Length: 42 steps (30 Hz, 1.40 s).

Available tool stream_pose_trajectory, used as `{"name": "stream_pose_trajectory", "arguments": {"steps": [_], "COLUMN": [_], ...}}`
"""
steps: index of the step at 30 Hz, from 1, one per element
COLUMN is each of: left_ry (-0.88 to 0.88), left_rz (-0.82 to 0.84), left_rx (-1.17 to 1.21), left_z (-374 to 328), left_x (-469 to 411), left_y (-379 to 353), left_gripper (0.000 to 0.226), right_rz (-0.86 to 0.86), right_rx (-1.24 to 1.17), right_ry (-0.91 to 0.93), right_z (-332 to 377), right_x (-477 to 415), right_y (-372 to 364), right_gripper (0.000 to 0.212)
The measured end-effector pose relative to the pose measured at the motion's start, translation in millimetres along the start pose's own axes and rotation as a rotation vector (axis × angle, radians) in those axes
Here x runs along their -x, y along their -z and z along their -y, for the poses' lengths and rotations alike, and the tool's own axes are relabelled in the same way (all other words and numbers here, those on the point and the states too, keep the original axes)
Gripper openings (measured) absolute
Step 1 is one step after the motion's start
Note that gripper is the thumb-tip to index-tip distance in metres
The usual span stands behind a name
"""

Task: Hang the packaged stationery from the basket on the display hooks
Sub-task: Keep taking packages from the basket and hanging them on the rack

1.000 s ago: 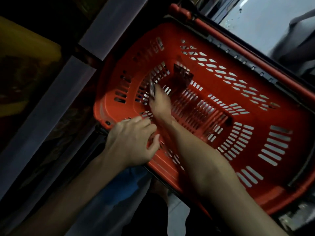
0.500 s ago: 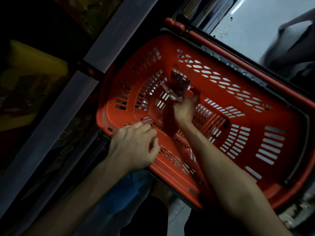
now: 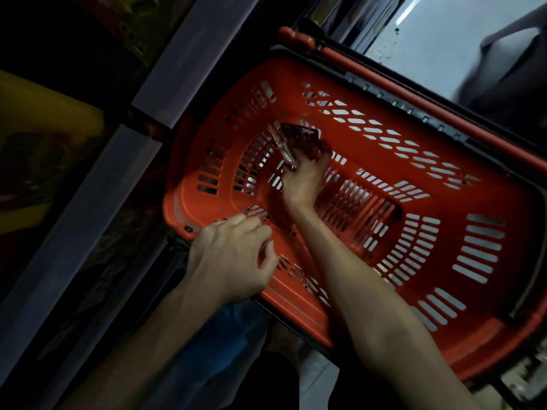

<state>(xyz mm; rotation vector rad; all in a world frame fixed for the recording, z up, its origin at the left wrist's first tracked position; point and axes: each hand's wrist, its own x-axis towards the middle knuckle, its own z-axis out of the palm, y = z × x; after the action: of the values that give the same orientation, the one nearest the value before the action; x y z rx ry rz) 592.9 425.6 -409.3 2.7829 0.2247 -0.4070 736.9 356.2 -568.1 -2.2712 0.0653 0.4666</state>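
Now my right hand (image 3: 305,180) is down inside the red plastic basket with slots (image 3: 519,232). Its fingers are curled round a small clear shiny packet (image 3: 299,140) (too dark to see what is in it). My left hand (image 3: 231,258) rests on the basket's near edge, fingers loosely bent, holding nothing.

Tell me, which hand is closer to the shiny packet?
Right. The right hand grips the packet inside the basket; the left hand rests at its near rim, apart.
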Motion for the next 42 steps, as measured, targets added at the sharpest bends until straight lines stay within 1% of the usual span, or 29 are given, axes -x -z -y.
{"name": "stream_pose_trajectory", "arguments": {"steps": [2,5,7,9,12,13,14,18,20,22,25,27,30,32,34,35,37,38,40,42], "left_ry": [0.002,0.011,0.011,0.015,0.017,0.018,0.018,0.018,0.021,0.023,0.020,0.016,0.019,0.024,0.029,0.031,0.037,0.040,0.044,0.044], "left_rz": [0.003,0.006,0.007,0.013,0.014,0.015,0.015,0.018,0.013,0.014,0.009,0.001,0.007,0.011,0.019,0.024,0.046,0.051,0.062,0.061], "left_rx": [0.002,-0.013,-0.017,-0.016,-0.012,-0.012,-0.011,-0.011,-0.010,-0.011,-0.007,-0.010,-0.009,-0.020,-0.032,-0.038,-0.039,-0.036,-0.035,-0.037], "left_z": [0,0,0,0,0,0,0,-1,-1,-1,-2,-2,-2,-3,-3,-3,-3,-3,-4,-4], "left_x": [0,1,1,1,1,1,1,0,0,0,0,0,0,0,0,0,0,0,0,0], "left_y": [0,-1,-1,0,0,0,1,2,1,1,1,2,2,3,5,5,7,7,7,7], "left_gripper": [0.028,0.028,0.028,0.029,0.028,0.028,0.028,0.028,0.027,0.028,0.027,0.026,0.025,0.025,0.025,0.025,0.024,0.024,0.025,0.026], "right_rz": [0.047,0.257,0.317,0.301,0.158,0.128,0.134,0.251,0.270,0.286,0.295,0.366,0.465,0.524,0.600,0.624,0.622,0.629,0.674,0.727], "right_rx": [0.091,0.171,0.211,0.193,0.124,0.114,0.126,0.275,0.326,0.326,0.353,0.324,0.266,0.274,0.244,0.244,0.245,0.247,0.303,0.379], "right_ry": [0.073,0.057,0.049,0.050,0.055,0.047,0.057,0.154,0.140,0.105,0.204,0.200,0.171,0.235,0.287,0.321,0.401,0.410,0.379,0.392], "right_z": [-6,-10,-8,-6,-7,-7,-7,-7,-6,-5,0,3,-3,-10,-16,-17,-18,-19,-22,-27], "right_x": [-2,-4,-2,1,4,4,3,-8,-11,-10,-9,-9,-4,-1,2,5,10,12,13,11], "right_y": [-4,-10,-8,-1,10,12,14,7,2,-1,-7,-16,-18,-13,-10,-8,-6,-5,-2,0], "right_gripper": [0.042,0.039,0.037,0.037,0.033,0.033,0.033,0.032,0.032,0.032,0.036,0.031,0.034,0.033,0.040,0.040,0.030,0.027,0.030,0.033]}}
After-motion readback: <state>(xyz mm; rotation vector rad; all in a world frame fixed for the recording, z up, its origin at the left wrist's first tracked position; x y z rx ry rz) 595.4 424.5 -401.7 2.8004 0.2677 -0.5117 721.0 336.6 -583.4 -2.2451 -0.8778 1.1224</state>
